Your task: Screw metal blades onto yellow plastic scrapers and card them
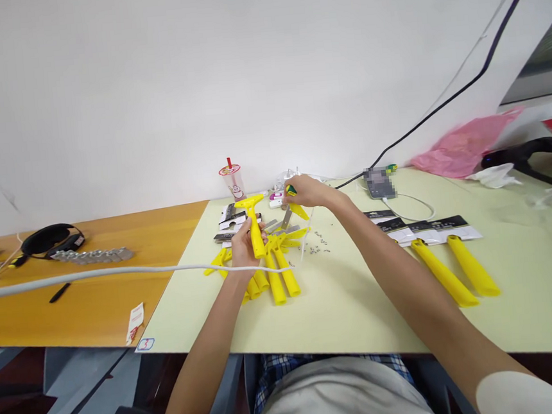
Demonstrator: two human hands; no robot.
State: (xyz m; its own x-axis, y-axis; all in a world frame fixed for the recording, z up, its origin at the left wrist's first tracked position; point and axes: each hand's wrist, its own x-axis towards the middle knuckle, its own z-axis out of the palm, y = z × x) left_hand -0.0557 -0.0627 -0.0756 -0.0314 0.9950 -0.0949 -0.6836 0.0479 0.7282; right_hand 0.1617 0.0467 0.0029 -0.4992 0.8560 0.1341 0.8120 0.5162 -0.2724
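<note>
My left hand (244,247) is closed around a yellow T-shaped scraper handle (255,228), its wide head pointing up. Beyond it and to the right, my right hand (309,191) is closed on the green-and-black grip of what looks like a screwdriver (291,191); its shaft cannot be made out. Just below that hand are a flat metal blade (286,217) and a yellow plastic piece (299,211). Several more yellow scraper handles (276,281) lie piled beside my left wrist. Small screws (317,245) are scattered to the right of the pile.
At right, two yellow scrapers (472,266) lie with black-and-white packages (445,227). A phone (380,183) and a pink bag (464,145) are farther back. A lidded cup (232,180) stands near the wall. A white cable (141,270) crosses in front of my left wrist.
</note>
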